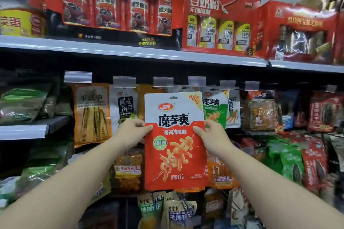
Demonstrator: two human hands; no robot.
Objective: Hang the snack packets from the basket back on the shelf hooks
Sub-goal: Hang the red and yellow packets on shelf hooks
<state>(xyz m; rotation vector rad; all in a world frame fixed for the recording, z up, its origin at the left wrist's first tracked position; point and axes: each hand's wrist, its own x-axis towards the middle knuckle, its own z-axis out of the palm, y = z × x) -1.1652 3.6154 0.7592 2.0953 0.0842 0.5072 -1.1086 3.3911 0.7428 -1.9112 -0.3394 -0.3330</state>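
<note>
A: Item in hand?
B: One snack packet [176, 139], red and white, held upright in front of the hanging rows, near centre of the shelf [130, 53].

A: Grip?
B: Left hand [133, 132] pinching the packet's left edge, thumb on the face. Right hand [211, 134] pinching the right edge likewise. Both at mid-height.

A: Step?
B: Judged as hanging, not yet done. Hang hole [173, 98] at the packet's top apparently free, just below the clear label holders [163, 82].

A: Neighbours?
B: Green packet [216, 111] of the same brand just right; seaweed packet [125, 106] just left. Basket not in view.

A: Next move?
B: Probably lift and push far, lining the hole onto a hook tip. Hook itself hidden behind the packet; cannot tell which.
</note>
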